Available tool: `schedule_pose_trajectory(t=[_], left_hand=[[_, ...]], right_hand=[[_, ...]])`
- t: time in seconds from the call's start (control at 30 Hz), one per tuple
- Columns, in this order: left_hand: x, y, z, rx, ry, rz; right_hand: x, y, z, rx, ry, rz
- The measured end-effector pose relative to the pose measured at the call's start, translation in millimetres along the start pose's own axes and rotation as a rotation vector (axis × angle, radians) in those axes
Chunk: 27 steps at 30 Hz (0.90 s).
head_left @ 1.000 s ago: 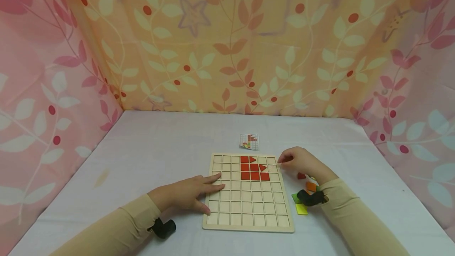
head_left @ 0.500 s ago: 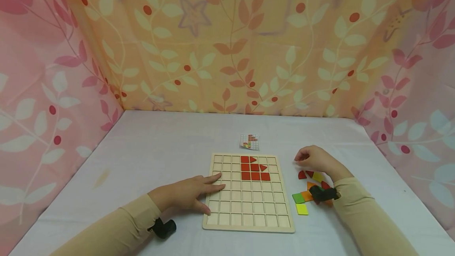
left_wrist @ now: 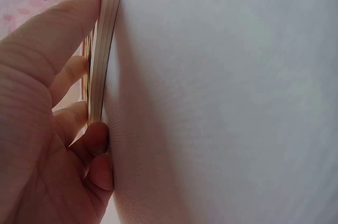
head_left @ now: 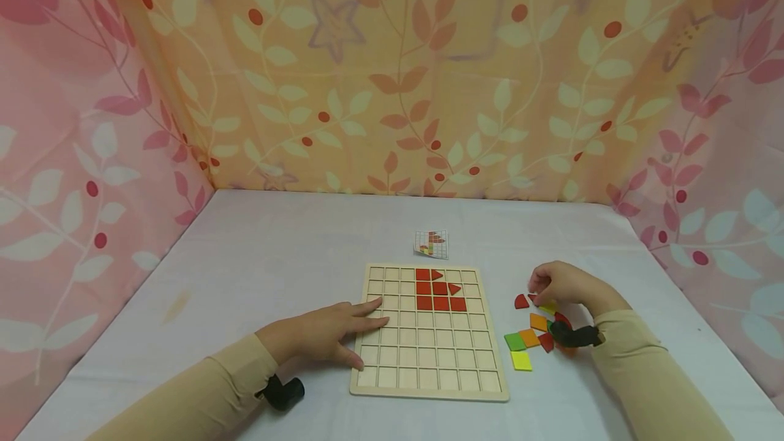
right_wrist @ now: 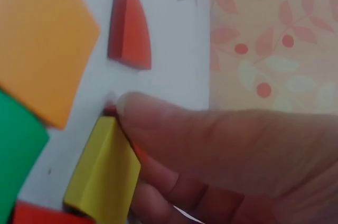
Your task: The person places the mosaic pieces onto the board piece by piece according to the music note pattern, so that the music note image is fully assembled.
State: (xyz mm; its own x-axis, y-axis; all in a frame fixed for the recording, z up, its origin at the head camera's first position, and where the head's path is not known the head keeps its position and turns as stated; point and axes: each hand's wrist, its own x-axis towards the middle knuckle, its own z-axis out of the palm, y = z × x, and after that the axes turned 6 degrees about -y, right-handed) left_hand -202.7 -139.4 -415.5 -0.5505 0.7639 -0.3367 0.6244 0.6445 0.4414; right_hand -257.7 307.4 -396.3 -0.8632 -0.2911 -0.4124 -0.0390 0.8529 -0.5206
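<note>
from the head view, a person sits behind a wooden grid board [head_left: 437, 358] with red tiles [head_left: 439, 288] set in its far part. the left hand [head_left: 321, 332] lies spread on the board's left edge, fingers mostly straight, clasping nothing. the right hand [head_left: 569, 284] is well right of the board and clearly the nearer to the loose pieces; its bent fingertips are down at a small red piece [head_left: 532, 299], mostly covered, with a yellow piece [head_left: 548, 307] just beside it. a red quarter-round [head_left: 521, 301] lies a little to the left, between that hand and the board. orange [head_left: 539, 322] and green [head_left: 515, 341] tiles lie nearer the person. a small printed card [head_left: 431, 243] beyond the board shows a coloured grid; i can read no writing or brand anywhere. from the left wrist, the board appears edge-on, the thumb [left_wrist: 58, 34] lying along its rim. from the right wrist, blurred and close, the right thumb [right_wrist: 158, 134] presses against a sliver of red alongside the yellow piece, whose long side slants up toward the thumb tip; whether the red is pinched or merely touched, i cannot tell.
</note>
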Motion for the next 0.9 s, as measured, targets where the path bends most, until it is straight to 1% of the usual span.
schedule_pose_trajectory(t=[0.07, 0.13, 0.27, 0.37, 0.6, 0.77, 0.9], left_hand=[[-0.1, 0.2, -0.2, -0.005, -0.001, 0.000], [-0.2, 0.1, -0.4, -0.006, -0.002, 0.001], [0.0, -0.7, -0.6, 0.006, 0.000, 0.006], [0.5, -1.7, 0.0, 0.008, 0.000, 0.008], [1.4, -3.0, 1.3, 0.021, 0.004, 0.019], [0.5, -1.7, 0.6, 0.010, -0.001, 0.006], [-0.2, -0.7, -0.1, 0.006, -0.002, 0.000]], right_hand=[[-0.9, 2, 0, -0.002, -0.012, 0.005], [-0.6, 2, 1, 0.004, -0.015, 0.028], [0.3, 2, 3, -0.008, -0.004, 0.025], [1.1, 0, 4, 0.002, -0.003, 0.022], [2.8, -7, 5, -0.004, 0.045, 0.004], [5.8, -19, 5, 0.069, 0.072, -0.024], [9.3, -30, 12, 0.141, 0.080, -0.041]])
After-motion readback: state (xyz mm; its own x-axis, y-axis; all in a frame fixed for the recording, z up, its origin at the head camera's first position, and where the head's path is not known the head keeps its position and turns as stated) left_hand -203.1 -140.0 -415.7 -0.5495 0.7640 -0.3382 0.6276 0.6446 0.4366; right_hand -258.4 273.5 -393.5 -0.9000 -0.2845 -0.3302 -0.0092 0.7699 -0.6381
